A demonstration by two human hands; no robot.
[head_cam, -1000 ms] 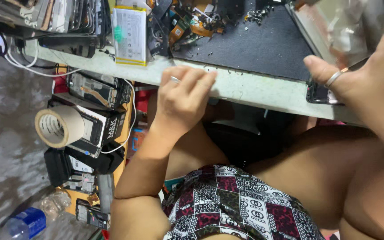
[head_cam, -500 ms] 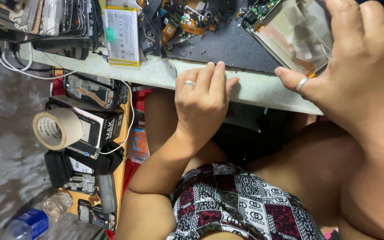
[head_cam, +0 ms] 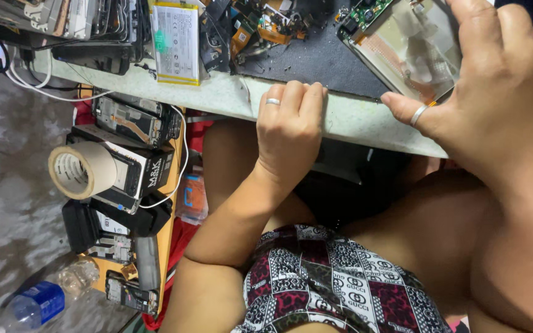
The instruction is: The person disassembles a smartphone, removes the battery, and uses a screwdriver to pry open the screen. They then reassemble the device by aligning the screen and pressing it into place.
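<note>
The right hand (head_cam: 501, 105) was so close that it looked blurry, and the right edge cut it off. It hid one corner of the opened phone (head_cam: 402, 43), and the top edge cut off the phone's far end. The left hand's (head_cam: 288, 132) fingertips curled over the rim of the surface (head_cam: 217, 92), so what they touched could not be seen. The blue-capped bottle (head_cam: 29, 308) ran out past the bottom corner. The small parts (head_cam: 260, 24) on the dark mat were too tiny to tell apart.
</note>
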